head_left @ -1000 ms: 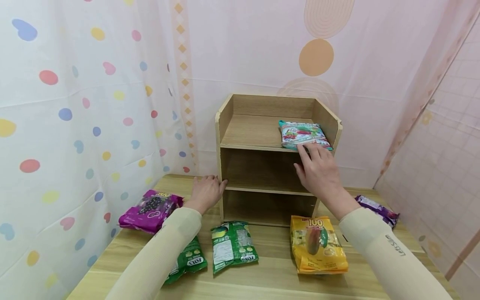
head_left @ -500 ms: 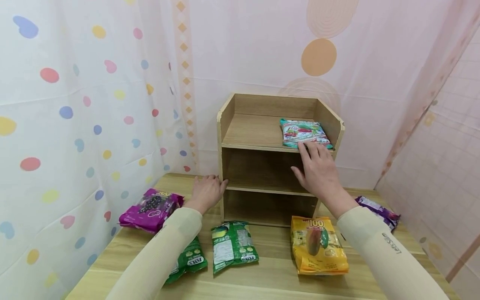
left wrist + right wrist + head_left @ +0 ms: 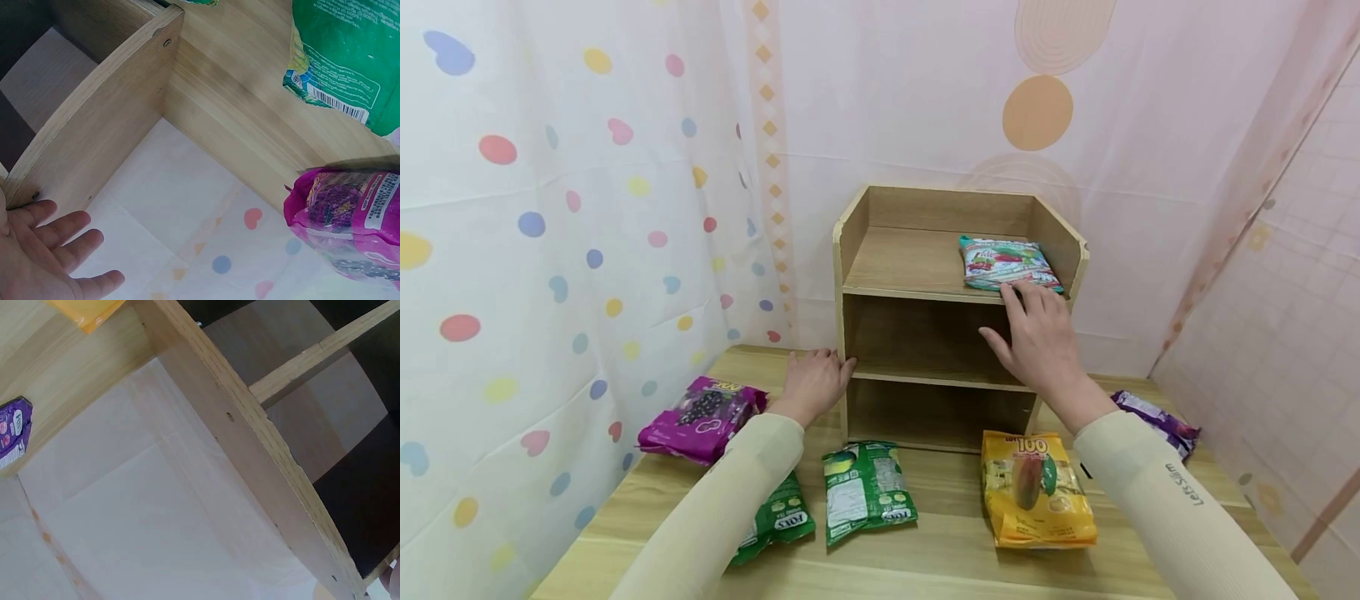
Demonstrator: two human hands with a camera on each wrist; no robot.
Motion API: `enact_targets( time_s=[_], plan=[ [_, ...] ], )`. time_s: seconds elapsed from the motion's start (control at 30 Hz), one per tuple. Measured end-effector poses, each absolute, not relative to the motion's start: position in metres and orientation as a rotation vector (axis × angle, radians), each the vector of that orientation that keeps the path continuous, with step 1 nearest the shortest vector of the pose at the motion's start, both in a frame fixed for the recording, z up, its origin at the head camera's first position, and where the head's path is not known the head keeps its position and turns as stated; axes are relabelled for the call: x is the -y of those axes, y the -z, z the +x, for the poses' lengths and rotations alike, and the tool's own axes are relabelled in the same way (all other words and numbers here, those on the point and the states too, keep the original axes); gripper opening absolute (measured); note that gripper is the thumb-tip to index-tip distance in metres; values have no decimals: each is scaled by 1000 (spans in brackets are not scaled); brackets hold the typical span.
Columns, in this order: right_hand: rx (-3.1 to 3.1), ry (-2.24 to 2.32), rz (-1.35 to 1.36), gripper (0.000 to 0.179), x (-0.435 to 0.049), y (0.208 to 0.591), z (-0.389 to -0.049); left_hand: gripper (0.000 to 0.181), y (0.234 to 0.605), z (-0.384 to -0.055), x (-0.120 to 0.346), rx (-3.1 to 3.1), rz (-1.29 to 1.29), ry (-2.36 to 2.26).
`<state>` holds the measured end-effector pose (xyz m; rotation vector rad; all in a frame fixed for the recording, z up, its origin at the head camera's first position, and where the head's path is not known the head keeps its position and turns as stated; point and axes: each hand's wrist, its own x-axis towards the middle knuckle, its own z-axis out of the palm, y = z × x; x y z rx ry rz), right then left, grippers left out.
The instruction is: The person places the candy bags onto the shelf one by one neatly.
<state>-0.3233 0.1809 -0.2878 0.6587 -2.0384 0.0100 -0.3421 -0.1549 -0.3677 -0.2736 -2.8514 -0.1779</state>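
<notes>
In the head view, a teal candy bag (image 3: 1007, 262) lies flat at the right of the top shelf of a small wooden shelf unit (image 3: 902, 258). My right hand (image 3: 1041, 337) has its fingertips at the bag's front edge, with the thumb spread to the left; only a sliver of a finger (image 3: 392, 581) shows in the right wrist view. My left hand (image 3: 812, 383) rests against the unit's left side panel, its thumb at the front edge. Seen from the left wrist, its fingers (image 3: 65, 240) are loosely extended along the panel's outer face.
On the table (image 3: 940, 558) lie a purple grape candy bag (image 3: 703, 421), two green bags, one (image 3: 868, 492) before the unit and one (image 3: 778, 521) partly under my left forearm, a yellow mango candy bag (image 3: 1037, 492), and a purple packet (image 3: 1157, 423) at right. Patterned curtains (image 3: 587, 167) surround the table.
The teal candy bag has shifted slightly back on the top shelf. My right hand has followed it a little, its thumb spreading further left. The left hand stays put.
</notes>
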Motion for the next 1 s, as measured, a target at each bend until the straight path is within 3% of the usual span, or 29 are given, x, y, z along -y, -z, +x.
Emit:
enact_targets(
  time_s=[1.0],
  plan=[
    [2169, 21, 534, 71, -168, 282, -321, 55, 366, -336, 162, 2852, -288, 178]
  ],
)
